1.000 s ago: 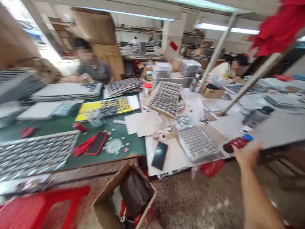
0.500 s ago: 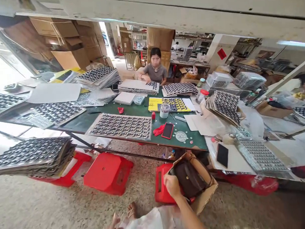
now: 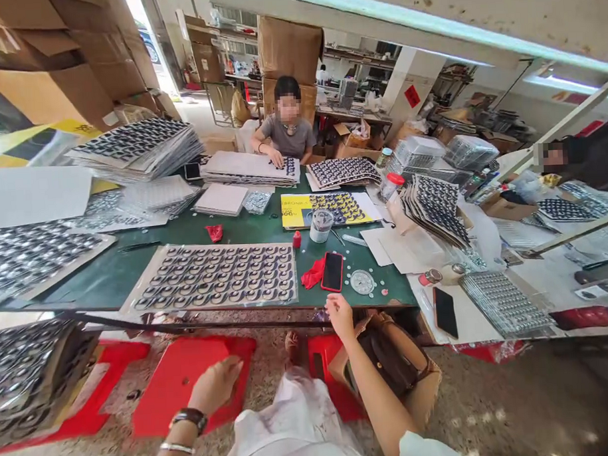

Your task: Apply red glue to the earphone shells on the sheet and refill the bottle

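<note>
My left hand (image 3: 217, 385), with a dark watch and a bracelet on its wrist, is stretched out over a red stool (image 3: 164, 379). Its fingers look extended and hold nothing I can see. In front of the table's near edge is my right hand (image 3: 341, 318), fingers loosely bent and apart, with nothing visible in them. Just beyond it lies a phone in a red case (image 3: 332, 271). Below my right forearm a dark brown bag (image 3: 383, 358) sits in an open cardboard box (image 3: 423, 390), partly on another red stool (image 3: 321, 350).
On the green table (image 3: 267, 316) lies a sheet of dark ring-shaped parts (image 3: 216, 274). Near it stand a small red bottle (image 3: 297, 239) and a clear tub (image 3: 321, 226). A co-worker (image 3: 287, 132) sits opposite. Stacked sheets (image 3: 32, 377) lie at the left.
My right hand has left the cardboard box's edge and moved up toward the table. My left hand has come further into view over the stool. The view has moved closer to the table.
</note>
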The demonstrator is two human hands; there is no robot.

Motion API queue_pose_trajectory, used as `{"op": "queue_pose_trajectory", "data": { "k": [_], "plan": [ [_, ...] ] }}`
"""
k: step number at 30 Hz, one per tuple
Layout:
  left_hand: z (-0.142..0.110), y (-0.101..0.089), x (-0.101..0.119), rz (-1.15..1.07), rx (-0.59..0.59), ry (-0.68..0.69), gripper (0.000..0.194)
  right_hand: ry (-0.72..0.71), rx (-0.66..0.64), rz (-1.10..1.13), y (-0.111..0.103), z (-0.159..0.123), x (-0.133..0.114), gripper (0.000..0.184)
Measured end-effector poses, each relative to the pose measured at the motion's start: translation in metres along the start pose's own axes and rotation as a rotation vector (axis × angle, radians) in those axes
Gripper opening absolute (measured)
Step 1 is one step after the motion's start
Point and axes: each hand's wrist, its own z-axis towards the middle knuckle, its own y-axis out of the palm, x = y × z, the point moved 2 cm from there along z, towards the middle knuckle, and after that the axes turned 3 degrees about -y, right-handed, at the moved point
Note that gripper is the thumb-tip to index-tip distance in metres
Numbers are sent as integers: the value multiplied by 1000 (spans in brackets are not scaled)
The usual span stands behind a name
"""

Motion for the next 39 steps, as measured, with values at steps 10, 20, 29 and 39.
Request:
{"op": "queue_pose_trajectory", "data": {
  "k": [10, 20, 29, 39],
  "plan": [
    [275, -2, 176, -521, 13, 238, 56, 308, 573, -104, -54, 85, 50, 29],
    [368, 30, 219, -542, 29, 212, 43, 511, 623, -218, -137, 78, 102, 45],
    [349, -2, 249, -528, -126, 356, 31, 476, 663, 33, -129, 93, 28, 55],
    [183, -82, 231, -422, -244, 612, 15, 94, -253, 511, -12, 114, -181, 42]
  ]
}}
